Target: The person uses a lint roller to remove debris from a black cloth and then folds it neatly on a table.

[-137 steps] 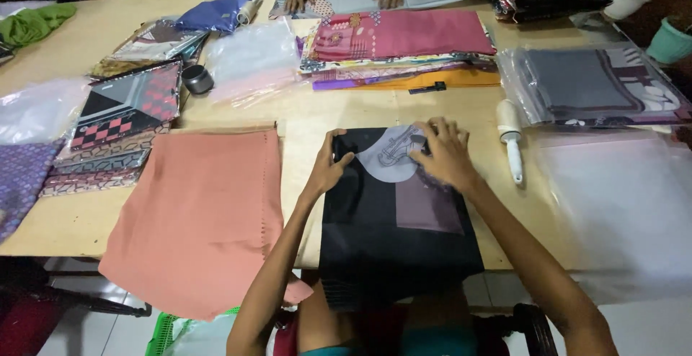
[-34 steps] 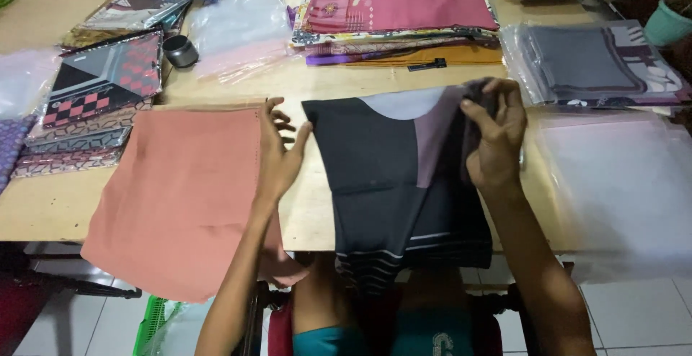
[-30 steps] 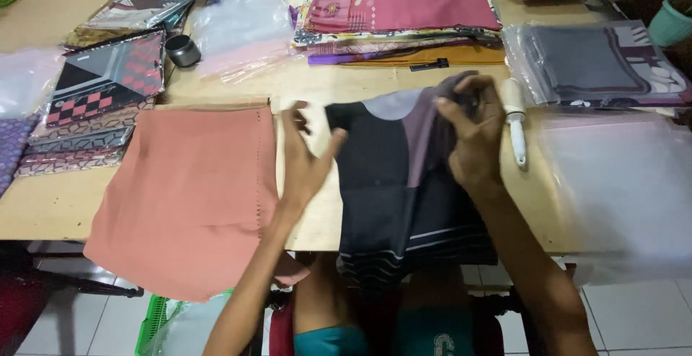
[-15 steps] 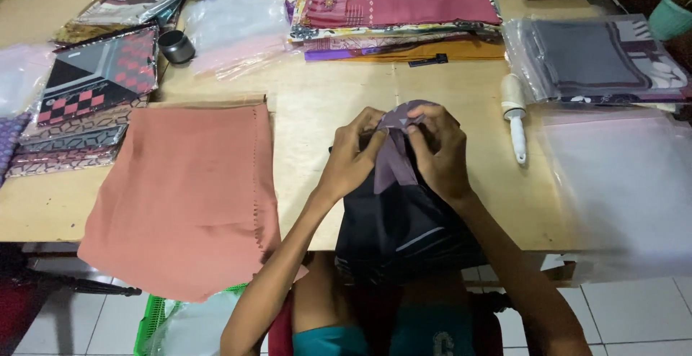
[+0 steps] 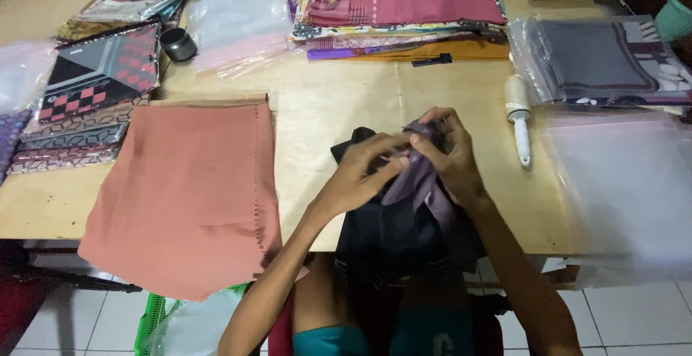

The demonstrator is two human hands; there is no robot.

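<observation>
My left hand and right hand pinch the dark scarf, fingers closed on its bunched top, right of the salmon cloth; it seems soft, light, slippery.

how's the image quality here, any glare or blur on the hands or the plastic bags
Head view: lighting is warm and fairly even. The left hand and right hand look slightly soft with motion blur where they bunch the dark folded cloth. The clear plastic bag on the right shows pale, milky sheen rather than hard glare. The wooden table's far edges bow slightly from the wide lens.
</observation>
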